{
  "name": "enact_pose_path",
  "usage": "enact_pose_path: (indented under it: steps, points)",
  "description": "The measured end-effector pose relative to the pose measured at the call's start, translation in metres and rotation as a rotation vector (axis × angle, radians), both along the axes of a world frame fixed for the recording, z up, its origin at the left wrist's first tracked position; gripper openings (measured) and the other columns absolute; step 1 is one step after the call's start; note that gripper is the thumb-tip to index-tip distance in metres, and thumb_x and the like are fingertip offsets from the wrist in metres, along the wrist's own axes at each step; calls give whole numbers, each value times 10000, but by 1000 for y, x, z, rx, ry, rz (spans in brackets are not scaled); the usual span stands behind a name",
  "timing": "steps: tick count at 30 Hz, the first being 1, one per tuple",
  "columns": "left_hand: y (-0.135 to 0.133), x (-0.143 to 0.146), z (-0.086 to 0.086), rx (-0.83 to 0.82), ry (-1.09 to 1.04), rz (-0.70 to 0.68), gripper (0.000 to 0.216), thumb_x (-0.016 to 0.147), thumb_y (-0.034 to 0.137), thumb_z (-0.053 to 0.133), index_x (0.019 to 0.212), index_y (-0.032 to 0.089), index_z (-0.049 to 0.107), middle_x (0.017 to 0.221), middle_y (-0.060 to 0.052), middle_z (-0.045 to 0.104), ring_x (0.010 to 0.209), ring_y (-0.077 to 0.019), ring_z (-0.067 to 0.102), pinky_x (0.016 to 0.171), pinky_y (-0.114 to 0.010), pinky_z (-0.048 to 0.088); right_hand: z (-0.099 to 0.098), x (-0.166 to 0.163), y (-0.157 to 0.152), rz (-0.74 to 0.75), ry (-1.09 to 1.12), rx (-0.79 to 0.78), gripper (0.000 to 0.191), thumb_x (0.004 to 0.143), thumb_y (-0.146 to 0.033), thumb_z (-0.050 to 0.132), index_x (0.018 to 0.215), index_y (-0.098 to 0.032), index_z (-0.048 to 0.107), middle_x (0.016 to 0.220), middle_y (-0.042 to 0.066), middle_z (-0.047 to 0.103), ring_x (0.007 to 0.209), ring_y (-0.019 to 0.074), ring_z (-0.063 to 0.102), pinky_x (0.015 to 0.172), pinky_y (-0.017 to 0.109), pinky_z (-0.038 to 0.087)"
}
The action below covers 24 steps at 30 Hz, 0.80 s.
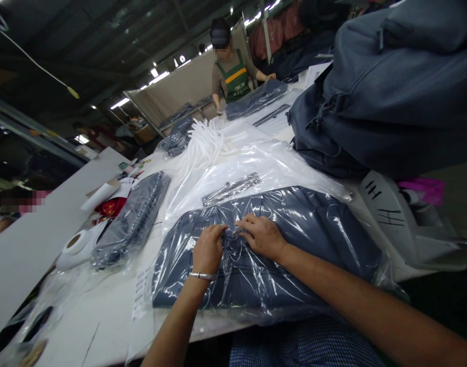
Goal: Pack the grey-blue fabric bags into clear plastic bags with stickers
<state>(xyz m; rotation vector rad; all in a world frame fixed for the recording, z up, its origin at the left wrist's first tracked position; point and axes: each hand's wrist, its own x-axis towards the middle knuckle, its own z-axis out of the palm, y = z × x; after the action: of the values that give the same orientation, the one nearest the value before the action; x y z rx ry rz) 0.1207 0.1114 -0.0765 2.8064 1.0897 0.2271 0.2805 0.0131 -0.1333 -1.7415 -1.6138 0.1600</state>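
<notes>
A folded dark blue garment in a clear plastic bag (294,229) lies on the white table (103,316) right in front of me. My left hand (207,250), with a silver bracelet on its wrist, rests on top of the bag with fingers curled, pinching the plastic. My right hand (261,235) lies beside it, fingertips pressed onto the same spot of the plastic film. Both hands meet near the middle of the bagged garment.
A second bagged dark garment (136,216) lies to the left beside a white tape roll (77,245). Empty clear bags (252,163) and white plastic strips (206,145) lie behind. A stack of dark blue garments (389,97) rises at right. Another person (233,71) works at the far end.
</notes>
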Motion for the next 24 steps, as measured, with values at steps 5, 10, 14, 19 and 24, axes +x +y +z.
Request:
enact_pose_path:
  steps: [5, 10, 14, 19, 24]
  points:
    - [10, 0, -20, 49, -67, -114, 370, 905, 108, 405, 1174, 212, 637, 1233, -52, 655, 1148, -205, 556, 1018, -350, 442, 1, 0, 14, 69, -156, 50, 189, 944, -240, 557, 1100, -247, 664, 1034, 26, 648, 928, 154, 573, 778, 286, 333]
    - [14, -2, -38, 43, -19, -203, 415, 951, 161, 357, 1315, 239, 541, 1423, -44, 536, 1361, -214, 420, 1140, -477, 323, -2, 2, 22, 61, -240, 104, 127, 935, -228, 579, 936, -229, 707, 927, 10, 667, 851, 140, 569, 739, 291, 308]
    - [14, -4, -45, 48, 18, -195, 434, 978, 197, 304, 1371, 263, 475, 1469, -41, 484, 1399, -217, 373, 1158, -537, 267, -6, 5, 20, 78, -262, 187, 105, 906, -199, 619, 897, -235, 718, 871, -3, 673, 812, 141, 568, 737, 297, 309]
    - [12, -5, -49, 32, -1, -193, 444, 980, 192, 300, 1390, 271, 448, 1485, -24, 464, 1414, -198, 346, 1174, -511, 250, -9, 8, 16, 103, -298, 224, 129, 887, -150, 627, 906, -236, 721, 888, 2, 692, 804, 147, 575, 744, 302, 326]
    - [9, -4, -50, 10, -49, -188, 440, 974, 169, 307, 1373, 270, 464, 1480, -18, 471, 1413, -190, 347, 1182, -508, 236, -9, 9, 13, 131, -318, 263, 125, 903, -155, 608, 908, -218, 717, 859, 8, 699, 792, 149, 588, 755, 303, 356]
